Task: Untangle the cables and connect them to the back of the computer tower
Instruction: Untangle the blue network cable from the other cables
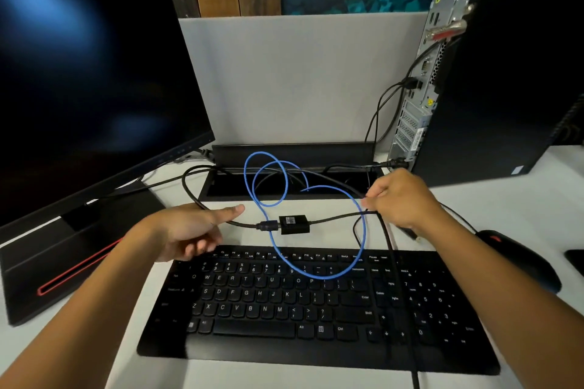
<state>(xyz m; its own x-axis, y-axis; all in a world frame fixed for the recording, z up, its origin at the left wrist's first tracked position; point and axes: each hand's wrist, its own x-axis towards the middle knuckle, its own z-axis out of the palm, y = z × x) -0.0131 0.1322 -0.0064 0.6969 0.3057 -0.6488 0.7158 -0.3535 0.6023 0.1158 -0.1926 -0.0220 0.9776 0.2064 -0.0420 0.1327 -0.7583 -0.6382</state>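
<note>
A blue cable point(274, 240) lies in loops over the desk and the top rows of the black keyboard point(316, 309). A black cable with a small black adapter box point(294, 224) runs across the desk between my hands. My right hand point(401, 199) pinches the black cable to the right of the box. Left of the box hovers my left hand point(192, 227), its fingers loose and holding nothing. The computer tower point(493, 85) stands at the right with its rear panel point(420, 88) facing left. Black cables are plugged into that panel.
A dark monitor point(88, 73) on a black stand fills the left side. A cable slot point(294, 186) in the desk lies behind the blue loops, below a grey divider point(300, 79). A black mouse point(518, 259) sits right of the keyboard.
</note>
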